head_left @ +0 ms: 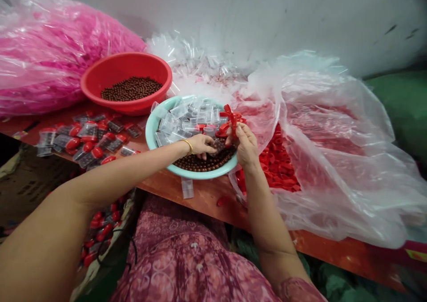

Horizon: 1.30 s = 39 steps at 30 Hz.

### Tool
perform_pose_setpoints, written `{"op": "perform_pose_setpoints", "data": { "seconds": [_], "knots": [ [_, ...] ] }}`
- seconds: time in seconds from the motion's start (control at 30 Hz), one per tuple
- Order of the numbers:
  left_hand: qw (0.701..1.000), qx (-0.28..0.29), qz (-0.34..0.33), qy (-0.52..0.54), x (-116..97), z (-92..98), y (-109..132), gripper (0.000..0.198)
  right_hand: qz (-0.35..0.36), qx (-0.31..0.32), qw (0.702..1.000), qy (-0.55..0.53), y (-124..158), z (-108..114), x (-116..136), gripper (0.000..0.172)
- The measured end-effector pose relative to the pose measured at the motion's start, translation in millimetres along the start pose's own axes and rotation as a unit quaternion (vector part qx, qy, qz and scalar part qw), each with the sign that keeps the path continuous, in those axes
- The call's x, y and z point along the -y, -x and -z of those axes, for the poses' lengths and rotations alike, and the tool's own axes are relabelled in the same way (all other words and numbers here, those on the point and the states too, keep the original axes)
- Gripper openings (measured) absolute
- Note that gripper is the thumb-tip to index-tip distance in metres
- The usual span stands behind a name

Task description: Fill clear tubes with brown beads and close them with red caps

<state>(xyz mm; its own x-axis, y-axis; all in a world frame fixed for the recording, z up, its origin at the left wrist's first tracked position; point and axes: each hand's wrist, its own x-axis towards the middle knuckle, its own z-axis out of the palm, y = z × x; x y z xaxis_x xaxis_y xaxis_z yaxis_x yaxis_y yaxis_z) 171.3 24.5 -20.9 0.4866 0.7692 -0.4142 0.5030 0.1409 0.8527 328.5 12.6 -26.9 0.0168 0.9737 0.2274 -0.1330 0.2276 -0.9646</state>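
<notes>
Bead-filled, red-capped containers (89,130) lie done toward the left end of my bench (203,202); clear, boxy containers (180,110), seemingly uncapped, are left in the pale blue basin (200,175) near the front edge, above smooth round brown beads (190,163); my right hand (246,142) grips glossy, looped red caps (229,113); my left hand (200,145) curls among the beads, whether gripping I cannot tell; a crinkled plastic bag (333,88) rightward holds more caps.

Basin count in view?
2. Red plastic basin, back left; light-blue plastic basin, near center, in front and to the right of it. Others may be hidden.
</notes>
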Motion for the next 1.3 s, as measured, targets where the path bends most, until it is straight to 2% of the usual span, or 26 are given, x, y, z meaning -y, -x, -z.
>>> {"op": "perform_pose_setpoints", "data": {
  "seconds": [0.07,0.2,0.37,0.53,0.77,1.0,1.17,1.3],
  "knots": [
    [0.993,0.006,-0.003,0.115,2.2,8.1,5.8,0.019,0.002,-0.010,1.000,-0.023,0.2,-0.6,-0.5,0.030],
    [0.965,-0.007,-0.039,0.259,5.6,21.0,19.2,0.026,-0.019,0.011,1.000,-0.008,-0.7,-1.7,-0.3,0.027],
    [0.930,0.006,-0.114,0.349,5.0,23.4,25.7,0.037,-0.040,0.046,0.997,0.044,-0.4,-2.4,2.5,0.025],
    [0.926,-0.019,-0.182,0.331,3.6,21.2,20.7,0.036,-0.027,0.054,0.997,0.056,1.5,-2.0,3.3,0.026],
    [0.939,-0.073,-0.228,0.248,4.2,21.6,17.3,0.031,-0.037,0.018,0.999,0.035,0.1,-2.3,0.8,0.025],
    [0.956,-0.024,-0.235,0.173,5.0,16.9,17.4,0.023,-0.076,0.020,0.995,-0.054,-8.6,0.1,8.4,0.032],
    [0.956,-0.001,-0.212,0.201,6.4,15.5,19.4,0.030,-0.093,0.020,0.991,-0.093,-11.3,0.0,16.9,0.036],
    [0.961,0.025,-0.191,0.198,2.8,15.9,24.4,0.023,-0.092,0.020,0.989,-0.111,-6.2,-10.3,17.6,0.037]
  ]
}}
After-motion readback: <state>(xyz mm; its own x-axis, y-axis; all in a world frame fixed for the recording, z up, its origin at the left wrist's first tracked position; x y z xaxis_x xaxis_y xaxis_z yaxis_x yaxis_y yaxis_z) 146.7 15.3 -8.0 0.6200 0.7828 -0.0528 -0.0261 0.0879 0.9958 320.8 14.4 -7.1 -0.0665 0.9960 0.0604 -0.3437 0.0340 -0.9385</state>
